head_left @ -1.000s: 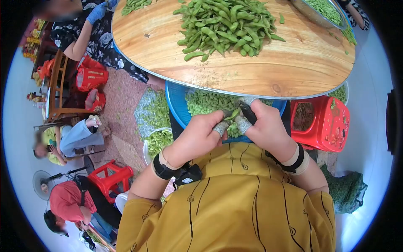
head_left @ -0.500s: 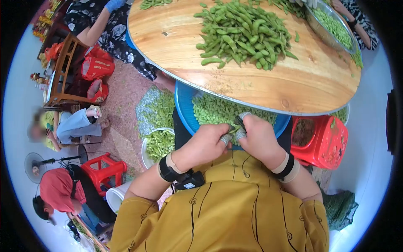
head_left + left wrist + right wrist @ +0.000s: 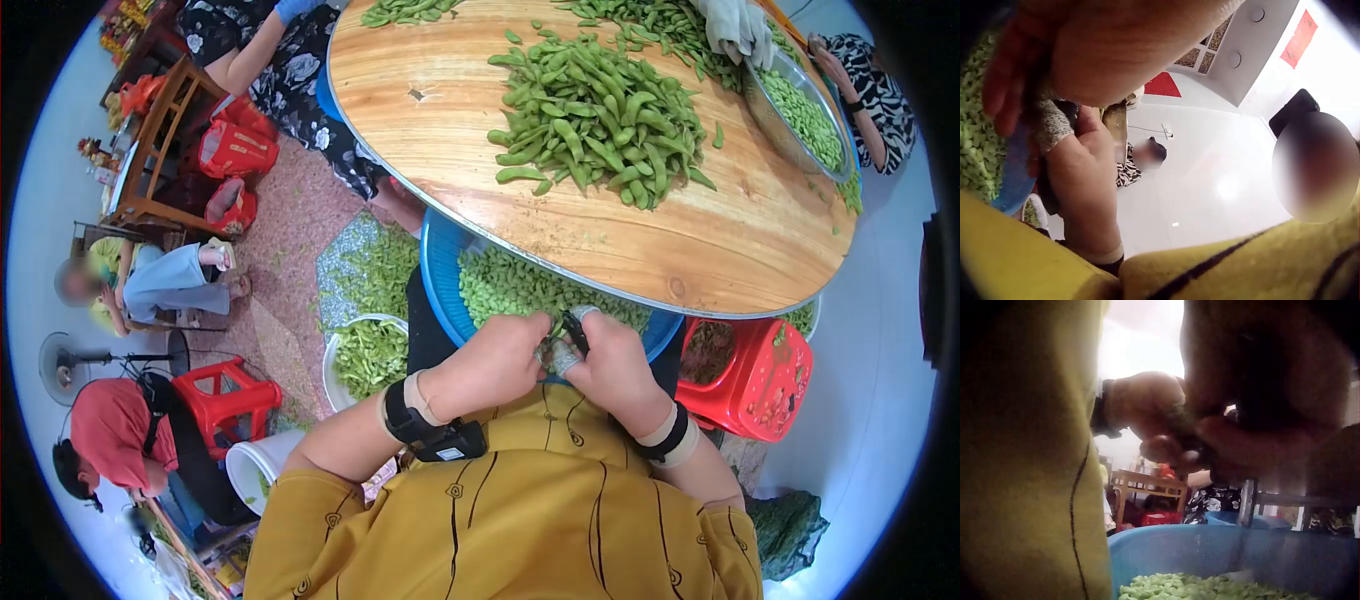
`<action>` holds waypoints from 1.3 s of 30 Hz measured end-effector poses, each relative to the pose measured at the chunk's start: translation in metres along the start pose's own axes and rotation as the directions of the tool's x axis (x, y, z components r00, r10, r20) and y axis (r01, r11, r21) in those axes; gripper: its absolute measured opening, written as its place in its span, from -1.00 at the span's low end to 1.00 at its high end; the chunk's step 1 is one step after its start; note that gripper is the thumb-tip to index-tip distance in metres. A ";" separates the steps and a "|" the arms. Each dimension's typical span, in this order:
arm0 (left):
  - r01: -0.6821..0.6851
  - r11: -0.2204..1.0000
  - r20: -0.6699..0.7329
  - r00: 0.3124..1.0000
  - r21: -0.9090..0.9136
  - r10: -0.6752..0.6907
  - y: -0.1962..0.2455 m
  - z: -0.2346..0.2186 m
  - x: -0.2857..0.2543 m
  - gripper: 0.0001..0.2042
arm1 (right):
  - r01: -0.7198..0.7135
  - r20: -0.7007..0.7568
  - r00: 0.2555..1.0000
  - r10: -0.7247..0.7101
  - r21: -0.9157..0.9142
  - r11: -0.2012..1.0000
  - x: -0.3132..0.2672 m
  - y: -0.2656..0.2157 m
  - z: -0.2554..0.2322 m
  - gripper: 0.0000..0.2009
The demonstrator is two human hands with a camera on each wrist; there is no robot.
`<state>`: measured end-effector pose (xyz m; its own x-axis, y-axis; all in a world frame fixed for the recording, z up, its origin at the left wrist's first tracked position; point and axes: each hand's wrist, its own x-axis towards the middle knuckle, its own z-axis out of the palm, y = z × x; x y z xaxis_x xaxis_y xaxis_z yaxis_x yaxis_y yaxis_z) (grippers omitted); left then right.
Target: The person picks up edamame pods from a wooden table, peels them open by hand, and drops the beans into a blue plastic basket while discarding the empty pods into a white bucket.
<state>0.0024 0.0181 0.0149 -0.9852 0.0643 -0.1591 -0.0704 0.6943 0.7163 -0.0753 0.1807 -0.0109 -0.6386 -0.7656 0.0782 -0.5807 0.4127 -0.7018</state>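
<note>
In the head view both hands meet over a blue basin (image 3: 437,265) of shelled green beans (image 3: 510,290). The left hand (image 3: 490,362) pinches one end of a green edamame pod (image 3: 547,350), mostly hidden by the fingers. From the other side the right hand (image 3: 622,368) grips it with fingertips wrapped in grey tape. A small black piece (image 3: 574,332) shows between the right hand's taped fingers; what it is I cannot tell. Just ahead, a heap of edamame pods (image 3: 600,125) lies on the wooden table (image 3: 420,150).
The table's metal edge overhangs the basin. A steel bowl (image 3: 765,112) of beans and grey gloves (image 3: 735,30) are at the table's far right. Red stools (image 3: 765,390) stand either side. White tubs (image 3: 331,375) and scattered pods (image 3: 375,260) are at left; other people sit around.
The head view has shifted, so the table, basin and hands appear lower. The hands have drawn closer together, and the pod between them shows less. Grey gloves have come into view.
</note>
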 end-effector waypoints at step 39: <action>0.102 0.670 0.042 0.994 -0.735 -0.104 0.015 -0.033 0.006 -0.75 | -0.352 0.217 0.932 0.289 0.731 0.585 0.005 -0.015 -0.045 -0.79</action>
<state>-0.0093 0.0050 0.0467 -0.9650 0.0221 -0.2615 -0.2623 -0.0550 0.9634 -0.0924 0.1924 0.0319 -0.6533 -0.7019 -0.2837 0.2540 0.1498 -0.9555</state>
